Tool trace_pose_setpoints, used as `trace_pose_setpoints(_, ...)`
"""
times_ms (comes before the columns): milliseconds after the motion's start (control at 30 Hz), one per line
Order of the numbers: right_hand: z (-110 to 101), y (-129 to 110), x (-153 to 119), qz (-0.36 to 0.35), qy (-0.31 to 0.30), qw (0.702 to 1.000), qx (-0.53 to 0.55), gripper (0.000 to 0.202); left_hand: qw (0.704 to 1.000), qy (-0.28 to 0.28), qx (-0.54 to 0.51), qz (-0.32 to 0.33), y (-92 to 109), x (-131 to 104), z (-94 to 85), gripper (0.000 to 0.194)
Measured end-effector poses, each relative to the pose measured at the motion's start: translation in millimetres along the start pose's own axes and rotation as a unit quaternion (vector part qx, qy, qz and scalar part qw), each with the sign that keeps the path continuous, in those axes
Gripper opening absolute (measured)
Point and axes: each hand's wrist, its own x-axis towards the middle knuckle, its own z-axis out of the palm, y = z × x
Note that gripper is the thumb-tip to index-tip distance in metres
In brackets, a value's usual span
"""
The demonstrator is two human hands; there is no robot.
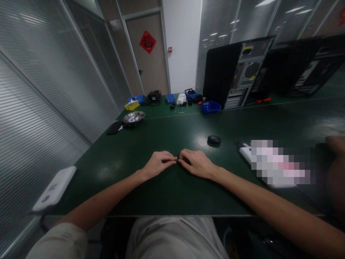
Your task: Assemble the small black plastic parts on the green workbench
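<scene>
My left hand [161, 163] and my right hand [196, 162] meet fingertip to fingertip just above the green tabletop [151, 194]. Both are closed in a pinch, thumb against fingers. Something tiny and dark [177, 159] shows between the fingertips; its kind is too small to make out, and the fingers hide most of it. Behind my right hand, a little to its right, a rounded black case [214, 140] lies on the table, apart from the hand.
Right of my right arm lies a white device [246, 153], partly pixelated; another person's hand [335, 144] is near it. A white power-bank-like block [55, 189] is at the left edge. Farther back stand a metal bowl [134, 117], blue bin [211, 107], yellow tray [132, 105] and computer tower [223, 72].
</scene>
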Motion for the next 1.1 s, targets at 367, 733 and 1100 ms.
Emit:
trace_pose_setpoints(367, -5.5, 0.9, 3.7, -0.004, 0.016, 1.000, 0.021, 0.017, 0.999, -0.023, 0.002, -0.024, 7.3, 3.3, -0.3, 0.029)
trace_pose_setpoints(733, -13.0, 8.1, 3.8, -0.011, -0.019, 0.997, -0.074, 0.023, 0.995, -0.055, 0.084, -0.018, 11.5, 0.7, -5.0, 0.037)
trace_pose_setpoints(1100, -18.4, 26.3, 0.1, 0.032, -0.013, 0.995, -0.093, 0.018, 0.993, -0.083, 0.087, 0.002, 10.1, 0.8, -19.3, 0.030)
